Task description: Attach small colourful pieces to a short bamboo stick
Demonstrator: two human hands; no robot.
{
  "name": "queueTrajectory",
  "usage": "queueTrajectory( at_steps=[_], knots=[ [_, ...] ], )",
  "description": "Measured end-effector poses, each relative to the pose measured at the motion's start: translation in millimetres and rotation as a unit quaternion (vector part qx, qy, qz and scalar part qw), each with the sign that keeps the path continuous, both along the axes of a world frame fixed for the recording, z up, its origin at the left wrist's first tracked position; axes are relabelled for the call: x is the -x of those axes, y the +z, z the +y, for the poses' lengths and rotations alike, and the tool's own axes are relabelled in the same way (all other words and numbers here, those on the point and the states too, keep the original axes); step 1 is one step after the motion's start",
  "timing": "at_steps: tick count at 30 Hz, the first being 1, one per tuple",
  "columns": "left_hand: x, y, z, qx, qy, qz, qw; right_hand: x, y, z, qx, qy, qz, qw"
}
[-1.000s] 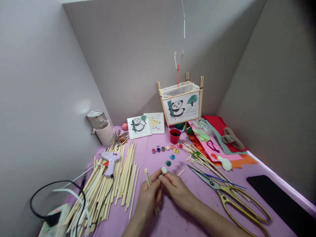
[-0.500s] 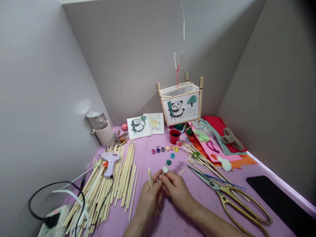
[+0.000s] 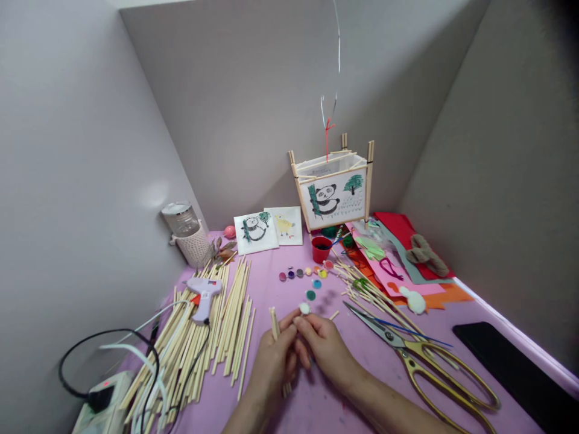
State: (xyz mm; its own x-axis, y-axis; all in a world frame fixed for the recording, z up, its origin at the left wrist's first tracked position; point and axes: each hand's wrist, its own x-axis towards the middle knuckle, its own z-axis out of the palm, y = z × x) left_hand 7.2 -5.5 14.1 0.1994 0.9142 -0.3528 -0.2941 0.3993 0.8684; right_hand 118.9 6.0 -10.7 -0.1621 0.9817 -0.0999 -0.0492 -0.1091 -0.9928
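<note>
My left hand [image 3: 270, 361] grips a short bamboo stick [image 3: 274, 322] that points up and away from me. My right hand [image 3: 326, 348] meets it fingertip to fingertip, and both pinch a small white pompom [image 3: 304, 308] just above the pink tabletop [image 3: 312, 398]. Large gold-handled scissors [image 3: 423, 355] lie right of my right hand. A thick pile of bamboo sticks [image 3: 212, 337] lies to the left of my left hand.
A lilac glue gun [image 3: 203, 294] rests on the sticks, its cable running to a power strip [image 3: 97, 413]. Small paint pots [image 3: 307, 274], a red cup [image 3: 321, 248], painted panda cards [image 3: 256, 231], a paper lantern [image 3: 335, 190], coloured felt sheets [image 3: 398, 265] and a black mat [image 3: 520, 374] surround the hands.
Both hands have shifted slightly to the right and forward with the pompom, and the stick in my left hand now stands a little more upright.
</note>
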Motion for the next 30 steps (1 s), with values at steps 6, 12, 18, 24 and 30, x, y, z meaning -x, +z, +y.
queueTrajectory(
  at_steps=[6,12,18,24,30],
  knots=[
    [-2,10.2,0,0.014,0.025,0.005,1.0,-4,8.9,0,0.113,0.072,0.13,0.982],
    [3,1.0,4,-0.001,0.015,0.021,1.0,-7,15.4,0,0.158,0.083,0.164,0.97],
    [7,-1.9,5,-0.02,0.029,0.093,0.995,-8,17.2,0,0.238,0.039,0.187,0.952],
    [9,-1.5,5,-0.024,0.024,0.106,0.994,-10,19.6,-1,0.227,0.044,0.198,0.953],
    [11,-4.4,7,-0.041,0.011,0.123,0.991,-11,20.2,1,0.223,0.061,0.203,0.951]
  ],
)
